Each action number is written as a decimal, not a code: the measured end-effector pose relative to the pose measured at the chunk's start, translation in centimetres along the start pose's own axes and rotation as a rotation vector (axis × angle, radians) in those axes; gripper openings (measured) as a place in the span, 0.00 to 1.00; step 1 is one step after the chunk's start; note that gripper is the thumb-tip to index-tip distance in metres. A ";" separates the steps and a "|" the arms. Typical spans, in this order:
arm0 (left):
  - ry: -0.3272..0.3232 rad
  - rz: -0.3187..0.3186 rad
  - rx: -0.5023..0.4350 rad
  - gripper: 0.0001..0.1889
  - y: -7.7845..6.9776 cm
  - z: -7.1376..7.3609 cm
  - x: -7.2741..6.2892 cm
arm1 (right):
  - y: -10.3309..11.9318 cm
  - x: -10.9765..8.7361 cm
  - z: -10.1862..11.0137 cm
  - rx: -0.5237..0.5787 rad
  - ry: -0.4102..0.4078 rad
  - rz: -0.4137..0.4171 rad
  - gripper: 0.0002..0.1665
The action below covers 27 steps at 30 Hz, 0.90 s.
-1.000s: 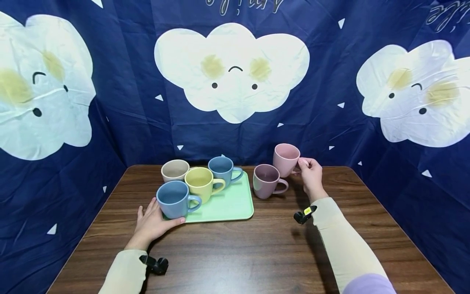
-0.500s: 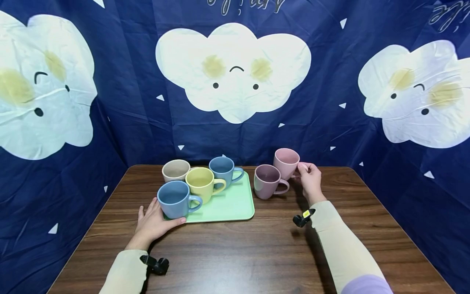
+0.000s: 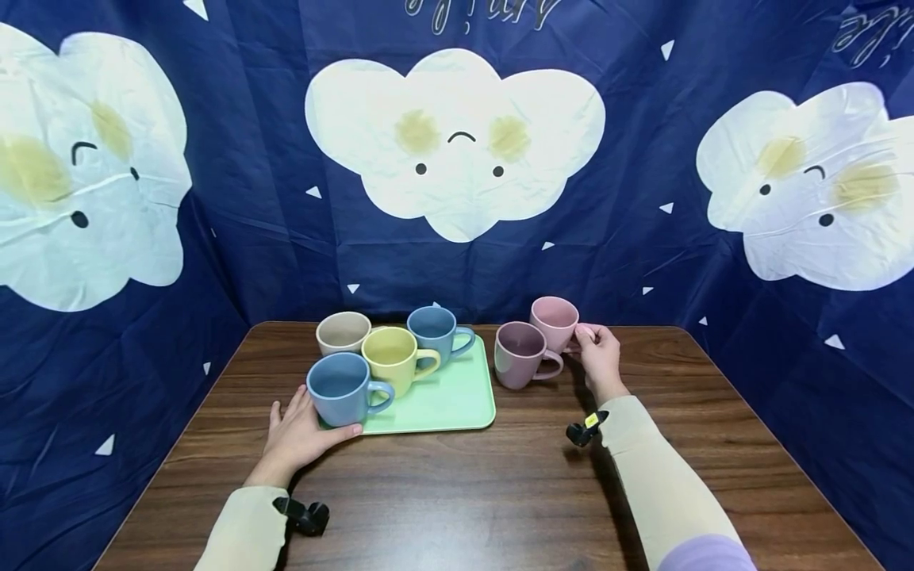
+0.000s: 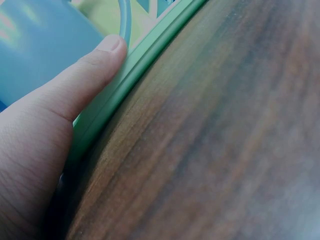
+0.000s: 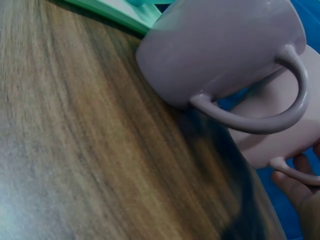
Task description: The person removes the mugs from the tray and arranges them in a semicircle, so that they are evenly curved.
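Note:
My right hand (image 3: pixel 601 361) pinches the handle of a pink mug (image 3: pixel 553 325), which stands upright at the table's back edge, just behind a mauve mug (image 3: pixel 516 369). In the right wrist view, the fingers (image 5: pixel 292 190) are at the pink handle, and the mauve mug overlaps the pink one. My left hand (image 3: pixel 296 436) rests with spread fingers at the front left corner of a green tray (image 3: pixel 464 400). Its thumb (image 4: pixel 95 65) lies straight along the tray's rim, beside a blue mug (image 3: pixel 336 392).
On the tray, a yellow mug (image 3: pixel 393 361), a beige mug (image 3: pixel 336 337) and a second blue mug (image 3: pixel 432 329) stand close together. The tray's right front part is bare. A blue cloth with clouds (image 3: pixel 457 270) hangs around the wooden table (image 3: pixel 457 500).
My right hand has lowered the pink mug and brought it slightly left, closer behind the mauve mug. The left hand and the tray have stayed in place.

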<state>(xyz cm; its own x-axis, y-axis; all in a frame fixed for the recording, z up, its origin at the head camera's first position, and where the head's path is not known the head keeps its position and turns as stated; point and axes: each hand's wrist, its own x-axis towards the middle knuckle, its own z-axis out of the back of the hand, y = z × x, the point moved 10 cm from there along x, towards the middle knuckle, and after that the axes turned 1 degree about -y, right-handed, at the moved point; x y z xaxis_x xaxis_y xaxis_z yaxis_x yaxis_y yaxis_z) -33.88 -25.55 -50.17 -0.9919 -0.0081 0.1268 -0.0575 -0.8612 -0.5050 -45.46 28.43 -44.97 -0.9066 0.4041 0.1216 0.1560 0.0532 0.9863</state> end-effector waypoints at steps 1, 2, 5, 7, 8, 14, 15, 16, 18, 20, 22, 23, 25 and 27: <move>0.000 0.001 0.000 0.68 0.0 0.0 0.0 | -0.2 0.0 0.0 -0.006 -0.003 -0.002 0.09; 0.001 0.002 0.001 0.68 0.0 -0.1 0.0 | -0.3 0.0 0.1 -0.007 -0.007 -0.003 0.10; 0.003 0.005 0.003 0.69 0.2 -0.2 0.1 | -0.6 -0.1 0.0 -0.003 -0.002 0.000 0.08; 0.001 0.005 0.004 0.69 0.2 -0.2 0.1 | -0.7 -0.1 -0.1 0.004 0.003 0.005 0.07; 0.001 0.005 0.005 0.68 0.3 -0.3 0.1 | -0.8 -0.1 -0.2 0.009 0.006 0.007 0.07; -0.002 0.001 0.006 0.68 0.3 -0.2 0.1 | -1.0 -0.2 -0.3 0.000 0.013 0.012 0.10; -0.003 0.001 0.007 0.68 0.3 -0.2 0.1 | -1.1 -0.3 -0.3 -0.002 0.013 0.012 0.10; -0.004 -0.002 0.007 0.68 0.2 -0.1 0.1 | -1.1 -0.3 -0.3 -0.004 0.012 0.011 0.11; -0.007 -0.001 0.006 0.68 0.2 -0.1 0.1 | -1.2 -0.3 -0.3 -0.003 0.012 0.009 0.11; -0.006 -0.001 0.005 0.69 0.1 -0.1 0.1 | -1.3 -0.4 -0.2 0.000 0.010 0.010 0.11; -0.004 0.001 0.006 0.69 0.1 0.0 0.0 | -1.3 -0.4 -0.2 -0.001 0.014 0.015 0.11; -0.003 0.004 0.008 0.68 0.1 0.0 0.0 | -1.3 -0.4 -0.3 0.000 0.016 0.018 0.11; 0.000 0.004 0.009 0.68 0.0 0.0 0.0 | -1.3 -0.4 -0.3 0.001 0.024 0.025 0.10; 0.001 0.003 0.011 0.68 0.0 0.1 -0.1 | -1.2 -0.4 -0.4 0.001 0.033 0.029 0.10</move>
<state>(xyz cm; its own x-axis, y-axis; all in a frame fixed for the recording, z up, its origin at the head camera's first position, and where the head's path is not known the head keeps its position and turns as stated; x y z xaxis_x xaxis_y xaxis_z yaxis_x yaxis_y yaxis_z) -33.79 -25.60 -50.10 -0.9921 -0.0104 0.1247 -0.0532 -0.8669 -0.4957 -45.44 27.81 -46.14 -0.9141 0.3750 0.1541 0.1831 0.0426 0.9822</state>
